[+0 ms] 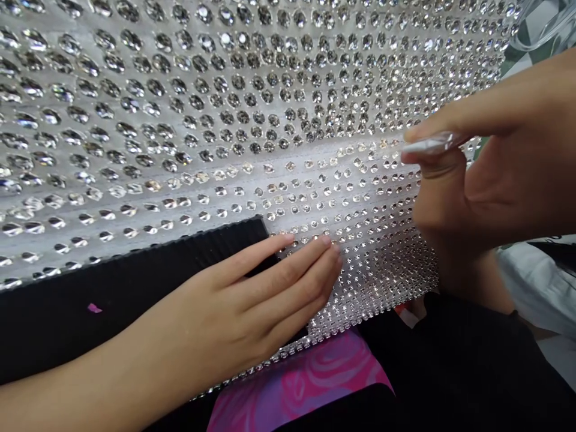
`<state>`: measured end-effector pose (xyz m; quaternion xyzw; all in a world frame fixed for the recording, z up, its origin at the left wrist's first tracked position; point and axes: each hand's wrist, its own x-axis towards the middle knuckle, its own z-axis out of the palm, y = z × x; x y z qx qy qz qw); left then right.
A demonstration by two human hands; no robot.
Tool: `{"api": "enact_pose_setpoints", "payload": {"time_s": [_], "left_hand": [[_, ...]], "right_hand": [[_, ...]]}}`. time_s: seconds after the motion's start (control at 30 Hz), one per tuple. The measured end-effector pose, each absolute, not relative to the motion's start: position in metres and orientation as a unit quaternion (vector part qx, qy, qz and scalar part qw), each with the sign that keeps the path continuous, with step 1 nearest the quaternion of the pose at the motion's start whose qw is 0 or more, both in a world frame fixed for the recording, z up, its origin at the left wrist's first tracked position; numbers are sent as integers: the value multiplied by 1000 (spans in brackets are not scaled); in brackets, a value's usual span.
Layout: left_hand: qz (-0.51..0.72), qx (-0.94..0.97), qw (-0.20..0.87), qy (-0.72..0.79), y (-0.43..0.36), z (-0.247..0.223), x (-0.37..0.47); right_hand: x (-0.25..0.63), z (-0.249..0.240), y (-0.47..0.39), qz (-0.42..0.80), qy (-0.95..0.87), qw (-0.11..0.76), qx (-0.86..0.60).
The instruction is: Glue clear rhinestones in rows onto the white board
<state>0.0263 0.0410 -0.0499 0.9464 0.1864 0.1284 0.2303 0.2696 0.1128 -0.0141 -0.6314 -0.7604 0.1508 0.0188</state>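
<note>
A large sheet of rhinestones (252, 90) in close rows on a translucent backing fills most of the view. My left hand (265, 294) lies flat with fingers stretched out, its fingertips on the lower rows of stones. Beneath that hand and wrist runs a ribbed-edged black panel (148, 300). At the right, my right hand (486, 156) is closed in a pinch, thumb above and bent index finger below. Between them shows a whitish, translucent piece of plastic film (429, 145), beside the sheet's right part. Whether it joins the sheet, I cannot tell.
A pink and purple swirled piece (306, 384) lies below the sheet's lower edge. Black cloth (468, 360) spreads at the lower right, with white fabric (535, 288) beyond it. Clear plastic (546, 27) shows at the top right. A small pink scrap (94, 308) rests on the black panel.
</note>
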Motion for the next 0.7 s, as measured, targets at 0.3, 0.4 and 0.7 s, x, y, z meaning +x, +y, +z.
{"api": "enact_pose_setpoints", "payload": {"time_s": [0.3,0.4,0.7], "left_hand": [[119,945,242,185,40,-51,24],[116,945,244,186,38,-53,22],[108,945,252,180,40,-49,23]], "right_hand": [[263,-18,110,47,-785,68,-614],[246,-26,101,-23,-751,110,-650],[264,-28,111,43,-788,73,-609]]}}
